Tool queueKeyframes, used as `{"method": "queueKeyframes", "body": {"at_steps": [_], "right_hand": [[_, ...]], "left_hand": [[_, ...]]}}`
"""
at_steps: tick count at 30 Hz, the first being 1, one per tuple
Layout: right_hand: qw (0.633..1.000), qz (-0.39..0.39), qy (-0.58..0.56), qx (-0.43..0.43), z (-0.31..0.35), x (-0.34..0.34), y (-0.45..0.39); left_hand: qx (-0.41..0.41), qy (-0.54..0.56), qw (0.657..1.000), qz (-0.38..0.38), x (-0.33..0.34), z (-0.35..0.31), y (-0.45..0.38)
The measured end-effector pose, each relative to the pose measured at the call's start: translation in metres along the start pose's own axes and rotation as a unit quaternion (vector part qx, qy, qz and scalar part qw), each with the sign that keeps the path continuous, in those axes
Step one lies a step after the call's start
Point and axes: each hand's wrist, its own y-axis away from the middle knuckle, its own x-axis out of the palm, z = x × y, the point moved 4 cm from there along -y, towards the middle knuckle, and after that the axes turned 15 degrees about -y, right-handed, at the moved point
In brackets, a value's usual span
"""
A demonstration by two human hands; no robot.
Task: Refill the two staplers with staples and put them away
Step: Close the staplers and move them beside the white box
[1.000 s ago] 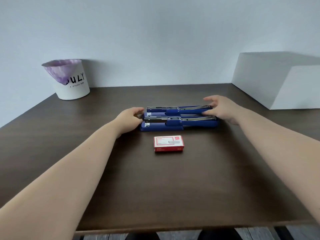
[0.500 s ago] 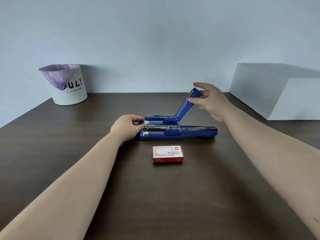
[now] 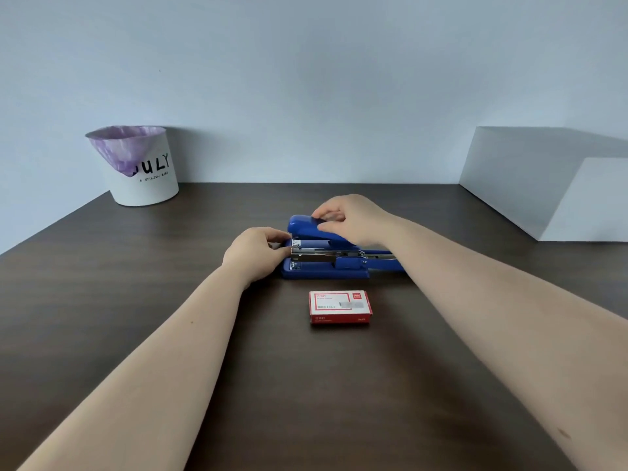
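Note:
Two blue staplers lie side by side in the middle of the dark table. The far stapler (image 3: 306, 229) has its top folded down over its base, and my right hand (image 3: 353, 217) grips that top from above. The near stapler (image 3: 326, 268) lies flat and unfolded, its metal staple channel showing. My left hand (image 3: 256, 251) pinches the left end of the staplers; which one it holds I cannot tell. A red and white box of staples (image 3: 339, 306) lies closed just in front of them.
A white bin (image 3: 144, 171) with a purple liner stands at the back left by the wall. A large white box (image 3: 550, 180) fills the back right corner. The dark wooden table (image 3: 136, 300) stretches toward me.
My right hand swung the far stapler's top up from flat and over to the left, down onto its base. My left hand stayed at the left end.

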Motion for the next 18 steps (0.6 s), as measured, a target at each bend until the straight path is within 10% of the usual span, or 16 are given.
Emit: {"method": "queueKeyframes", "body": {"at_steps": [12, 18], "right_hand": [[0.998, -0.043, 0.043, 0.013, -0.018, -0.024, 0.039], [0.988, 0.045, 0.124, 0.086, -0.033, -0.04, 0.073]], "left_hand": [[-0.05, 0.134, 0.988, -0.065, -0.01, 0.009, 0.01], [-0.012, 0.134, 0.99, 0.028, -0.01, 0.004, 0.032]]}}
